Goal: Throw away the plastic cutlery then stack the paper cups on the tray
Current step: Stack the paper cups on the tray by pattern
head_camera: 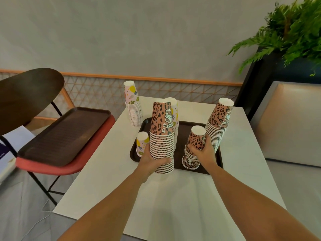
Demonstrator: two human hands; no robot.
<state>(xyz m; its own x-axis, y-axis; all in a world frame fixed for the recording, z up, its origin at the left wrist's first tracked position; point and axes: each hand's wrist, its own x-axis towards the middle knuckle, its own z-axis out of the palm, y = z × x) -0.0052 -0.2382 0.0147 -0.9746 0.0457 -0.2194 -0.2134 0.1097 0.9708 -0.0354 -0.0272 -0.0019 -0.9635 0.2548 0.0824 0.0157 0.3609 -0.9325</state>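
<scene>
head view, left hand (152, 162) gripping ribbed leopard-print paper cup stack (162, 136)

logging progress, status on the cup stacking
Left hand grips tall leopard-print cup stack. Right hand grips short leopard-print stack. Far-left fruit-print stack off brown tray. No cutlery visible.

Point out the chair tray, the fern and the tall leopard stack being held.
chair tray (66, 134), head view, ribbed floor
fern (295, 37), head view, green fronds
tall leopard stack (160, 117), head view, top cup

Upside-down script on the top cup of the tall leopard-print cup stack (161, 119) seems to read "hello kitty".
</scene>
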